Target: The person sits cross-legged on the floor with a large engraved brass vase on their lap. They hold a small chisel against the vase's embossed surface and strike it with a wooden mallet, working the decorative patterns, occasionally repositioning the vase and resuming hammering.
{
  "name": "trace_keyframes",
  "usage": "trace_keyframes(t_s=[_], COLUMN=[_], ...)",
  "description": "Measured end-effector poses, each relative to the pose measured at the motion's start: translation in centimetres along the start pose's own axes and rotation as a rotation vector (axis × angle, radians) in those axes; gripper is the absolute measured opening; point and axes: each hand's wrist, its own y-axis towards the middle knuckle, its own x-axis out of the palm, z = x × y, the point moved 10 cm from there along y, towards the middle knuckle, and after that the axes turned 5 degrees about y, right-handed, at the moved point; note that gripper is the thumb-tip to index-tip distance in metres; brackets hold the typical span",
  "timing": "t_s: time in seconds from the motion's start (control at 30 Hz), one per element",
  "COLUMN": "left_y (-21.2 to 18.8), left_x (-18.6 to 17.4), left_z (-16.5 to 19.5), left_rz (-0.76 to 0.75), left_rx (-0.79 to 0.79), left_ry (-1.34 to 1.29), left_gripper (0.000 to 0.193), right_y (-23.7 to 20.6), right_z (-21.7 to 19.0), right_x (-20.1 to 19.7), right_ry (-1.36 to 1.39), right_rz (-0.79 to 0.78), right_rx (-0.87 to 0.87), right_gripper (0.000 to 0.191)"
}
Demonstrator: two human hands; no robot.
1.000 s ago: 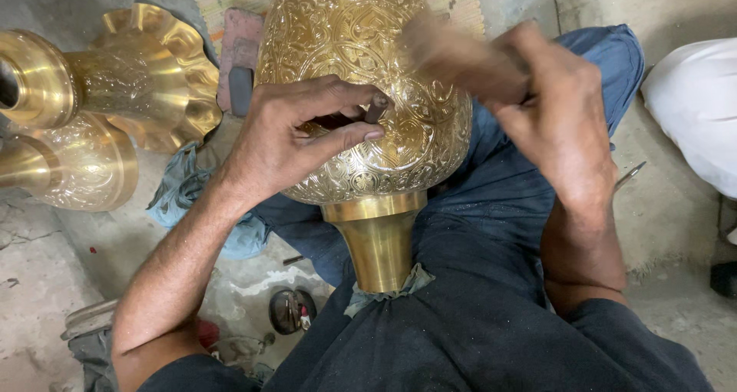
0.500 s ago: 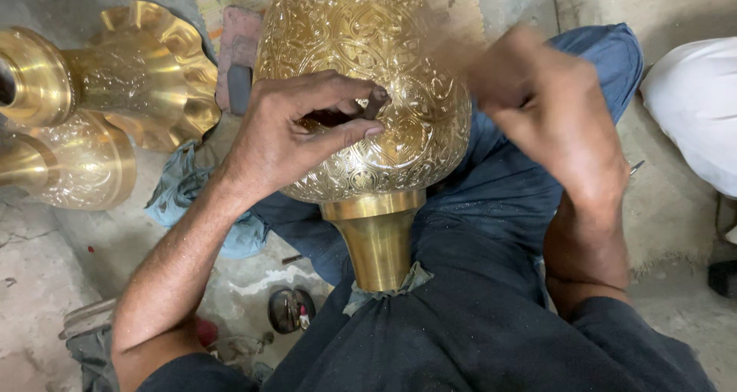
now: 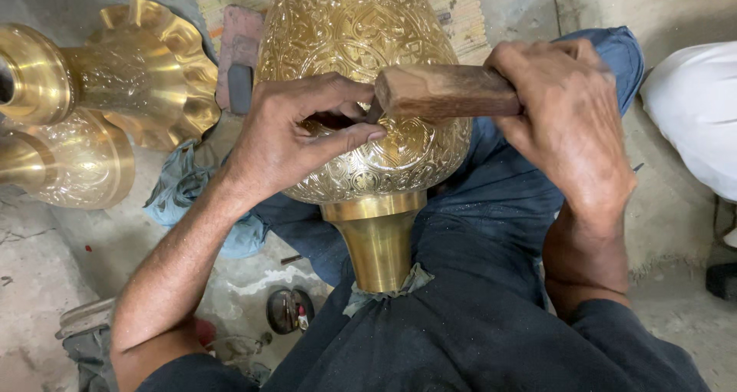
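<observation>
On lap, engraved brass vase (image 3: 361,77), left hand (image 3: 288,142) pinching small tool, right hand (image 3: 564,112) gripping wooden mallet (image 3: 441,91).

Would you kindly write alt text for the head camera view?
A person's left hand pinches a small tool against an engraved brass vase in their lap, while the right hand brings a wooden mallet to it. More brass vessels lie at left.

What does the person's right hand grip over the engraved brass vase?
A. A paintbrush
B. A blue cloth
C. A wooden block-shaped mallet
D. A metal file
C: the right hand is closed around a brown wooden mallet, whose end meets the left hand on the engraved brass vase.
</observation>
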Motion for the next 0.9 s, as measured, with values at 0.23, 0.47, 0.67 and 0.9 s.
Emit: trace_keyframes(t_s=[0.23,0.47,0.67,0.9], left_y=[0.2,0.4,0.2,0.2], left_x=[0.2,0.0,0.1,0.5], left_z=[-0.4,-0.2,-0.5,-1.0], left_rz=[-0.012,0.004,0.005,-0.018], left_rx=[-0.020,-0.015,-0.009,-0.019], left_ry=[-0.038,-0.043,-0.019,-0.053], left_gripper=[0.027,0.030,0.031,0.028], right_y=[0.1,-0.3,-0.5,-0.2], right_z=[1.0,2.2,2.8,4.1], right_x=[0.6,0.2,0.5,0.8], right_ry=[0.043,0.137,0.408,0.594], right_rz=[-0.057,0.038,0.041,0.073], right_rx=[0.104,0.209,0.228,0.428], right_gripper=[0.029,0.028,0.038,0.022])
